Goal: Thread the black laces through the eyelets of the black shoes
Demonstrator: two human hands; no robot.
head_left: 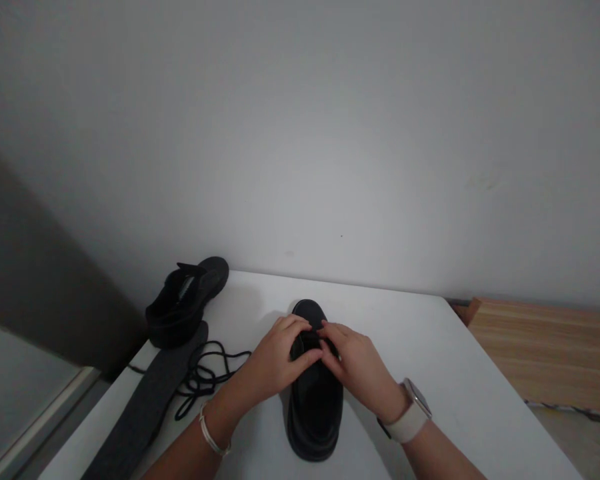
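Black shoe (pixel 316 415) lower centre of frame, sole on counter (pixel 445 373), toe away, presumably so your left hand (pixel 276 355) and right hand (pixel 359 360) reach its tongue evenly. Both curled; pinch: cannot tell.

Right of the right hand (pixel 363 367), the surface (pixel 465 393) offers a way through, back to the wall (pixel 330 167). Left of the left hand (pixel 271 358), the lace (pixel 200 379), insole (pixel 145 403) and far shoe (pixel 194 308) block low passage. Over the near shoe (pixel 316 407), the hands leave little gap.
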